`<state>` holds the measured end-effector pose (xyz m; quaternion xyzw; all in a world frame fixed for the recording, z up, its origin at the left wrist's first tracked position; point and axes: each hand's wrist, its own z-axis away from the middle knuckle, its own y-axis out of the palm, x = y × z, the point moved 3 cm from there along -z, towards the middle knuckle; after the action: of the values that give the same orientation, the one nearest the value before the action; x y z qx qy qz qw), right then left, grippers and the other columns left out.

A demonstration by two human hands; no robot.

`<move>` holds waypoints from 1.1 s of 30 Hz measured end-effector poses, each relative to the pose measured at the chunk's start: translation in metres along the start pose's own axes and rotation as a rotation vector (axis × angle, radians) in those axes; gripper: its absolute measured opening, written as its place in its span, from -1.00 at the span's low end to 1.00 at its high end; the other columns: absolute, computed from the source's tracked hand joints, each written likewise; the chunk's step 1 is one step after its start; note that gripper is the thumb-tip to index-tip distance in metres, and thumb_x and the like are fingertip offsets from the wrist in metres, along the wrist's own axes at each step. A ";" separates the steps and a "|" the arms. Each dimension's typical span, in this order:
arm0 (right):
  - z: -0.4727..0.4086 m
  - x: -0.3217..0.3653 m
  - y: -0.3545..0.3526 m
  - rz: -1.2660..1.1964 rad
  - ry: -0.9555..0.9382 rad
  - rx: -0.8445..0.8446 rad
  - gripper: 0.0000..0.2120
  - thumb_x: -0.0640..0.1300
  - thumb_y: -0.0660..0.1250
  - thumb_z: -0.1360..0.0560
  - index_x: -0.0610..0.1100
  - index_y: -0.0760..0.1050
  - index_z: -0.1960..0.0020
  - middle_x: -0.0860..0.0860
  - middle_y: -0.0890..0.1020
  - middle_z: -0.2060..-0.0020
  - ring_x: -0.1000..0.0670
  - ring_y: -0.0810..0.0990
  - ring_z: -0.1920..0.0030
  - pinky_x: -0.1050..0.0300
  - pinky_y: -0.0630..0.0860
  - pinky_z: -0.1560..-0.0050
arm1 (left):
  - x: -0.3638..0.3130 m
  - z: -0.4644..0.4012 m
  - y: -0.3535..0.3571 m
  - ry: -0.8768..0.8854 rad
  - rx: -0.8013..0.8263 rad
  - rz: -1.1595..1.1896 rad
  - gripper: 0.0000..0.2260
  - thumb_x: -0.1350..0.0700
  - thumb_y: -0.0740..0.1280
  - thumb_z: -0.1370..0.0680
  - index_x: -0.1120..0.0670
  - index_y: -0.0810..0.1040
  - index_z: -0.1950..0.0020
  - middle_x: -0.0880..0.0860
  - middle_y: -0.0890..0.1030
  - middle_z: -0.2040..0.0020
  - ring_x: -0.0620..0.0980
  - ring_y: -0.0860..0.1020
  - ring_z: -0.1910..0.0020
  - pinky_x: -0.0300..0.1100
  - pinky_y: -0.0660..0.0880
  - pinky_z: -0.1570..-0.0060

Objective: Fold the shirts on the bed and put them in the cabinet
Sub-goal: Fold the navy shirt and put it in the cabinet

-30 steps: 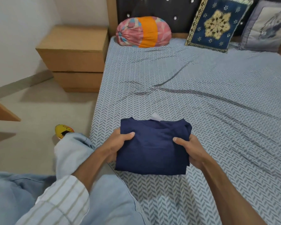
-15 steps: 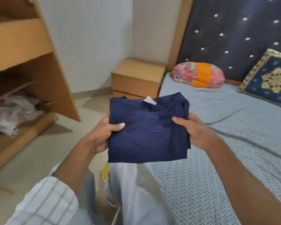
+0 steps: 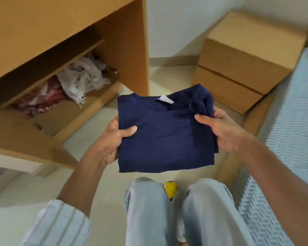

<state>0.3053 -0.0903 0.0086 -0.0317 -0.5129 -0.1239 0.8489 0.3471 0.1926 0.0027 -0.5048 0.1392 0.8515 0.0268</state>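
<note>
I hold the folded navy shirt (image 3: 165, 134) in the air near the open cabinet (image 3: 124, 50), my left hand (image 3: 112, 139) and right hand (image 3: 220, 128) pinching its side edges. It looks light and soft, so I think it needs support at both sides or the fold will open.

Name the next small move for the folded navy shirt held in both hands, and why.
Probably carry the navy shirt forward-left toward the open cabinet shelf. It is already folded, the left hand and right hand grip its sides, and it hangs above the floor, not yet in the cabinet.
</note>
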 end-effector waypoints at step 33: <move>-0.012 0.467 0.159 0.284 0.048 0.605 -0.40 -0.63 0.24 -0.34 -0.19 0.49 -0.29 -0.18 0.67 -0.12 -0.20 0.65 -0.15 -0.02 0.64 -0.03 | -0.423 0.082 0.000 -0.005 -0.278 0.093 -0.62 0.36 0.27 -0.62 -0.10 0.49 -0.26 -0.13 0.68 -0.12 -0.12 0.64 -0.09 -0.20 0.58 0.03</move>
<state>0.5615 -0.0215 0.4248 0.1532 -0.4968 0.1528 0.8404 0.4843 0.2542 0.4066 -0.4944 0.0430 0.8642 -0.0826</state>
